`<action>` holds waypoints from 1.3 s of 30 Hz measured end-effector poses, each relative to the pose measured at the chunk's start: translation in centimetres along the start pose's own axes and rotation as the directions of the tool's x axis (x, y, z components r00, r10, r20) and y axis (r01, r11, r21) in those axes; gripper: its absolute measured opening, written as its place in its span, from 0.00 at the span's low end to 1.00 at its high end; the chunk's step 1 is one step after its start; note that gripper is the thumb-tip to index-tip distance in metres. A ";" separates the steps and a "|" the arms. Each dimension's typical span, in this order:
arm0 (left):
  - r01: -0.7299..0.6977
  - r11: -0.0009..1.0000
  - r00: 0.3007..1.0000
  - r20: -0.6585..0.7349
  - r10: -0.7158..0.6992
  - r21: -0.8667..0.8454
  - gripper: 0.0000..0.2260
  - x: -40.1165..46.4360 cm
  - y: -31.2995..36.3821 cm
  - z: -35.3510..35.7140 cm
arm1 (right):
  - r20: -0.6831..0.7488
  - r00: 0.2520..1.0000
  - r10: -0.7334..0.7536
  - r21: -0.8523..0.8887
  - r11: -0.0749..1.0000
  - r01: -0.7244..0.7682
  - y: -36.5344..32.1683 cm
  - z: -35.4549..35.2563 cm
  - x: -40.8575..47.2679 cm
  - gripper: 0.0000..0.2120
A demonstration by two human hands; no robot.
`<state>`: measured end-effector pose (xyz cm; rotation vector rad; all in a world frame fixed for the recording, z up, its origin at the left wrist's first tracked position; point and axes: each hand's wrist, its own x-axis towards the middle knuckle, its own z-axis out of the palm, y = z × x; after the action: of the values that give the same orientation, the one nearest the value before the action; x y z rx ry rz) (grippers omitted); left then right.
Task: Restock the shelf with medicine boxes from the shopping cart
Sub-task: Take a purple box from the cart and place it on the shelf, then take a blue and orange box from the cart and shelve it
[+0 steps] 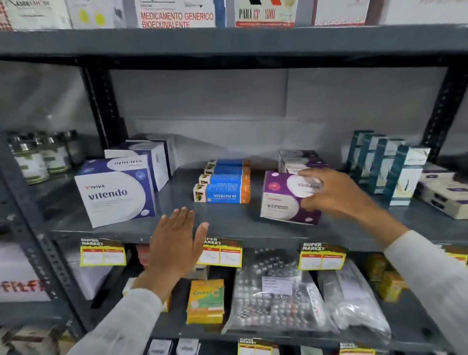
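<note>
A purple and white medicine box (285, 199) stands tilted near the front of the grey middle shelf (230, 223), right of centre. My right hand (334, 193) grips its right upper corner. My left hand (176, 242) hovers flat with fingers spread at the shelf's front edge, holding nothing. More purple boxes (299, 159) stand behind the held one. Blue and orange Vivalyn boxes (222, 183) lie in a row at the middle. A white and blue Vitendo box (114, 191) stands at the left. The shopping cart is out of view.
Teal and white boxes (389, 166) and flat white boxes (450, 193) fill the shelf's right end. Large boxes (175, 9) sit on the shelf above. Below are blister packs in plastic bags (276, 291) and a yellow box (205, 301). Bottles (39, 157) stand at far left.
</note>
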<state>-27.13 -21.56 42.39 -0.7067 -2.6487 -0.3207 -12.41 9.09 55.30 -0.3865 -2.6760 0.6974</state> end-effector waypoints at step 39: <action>-0.251 0.876 0.612 0.634 0.473 -0.411 0.26 -34.6 21.8 29.9 | 0.547 0.446 0.709 -0.278 0.656 -0.701 36.7 28.7 -40.1 0.21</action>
<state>2.86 -8.68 3.66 -1.7774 -3.0740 -0.3580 18.78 14.26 2.59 -1.6284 -3.0549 1.2165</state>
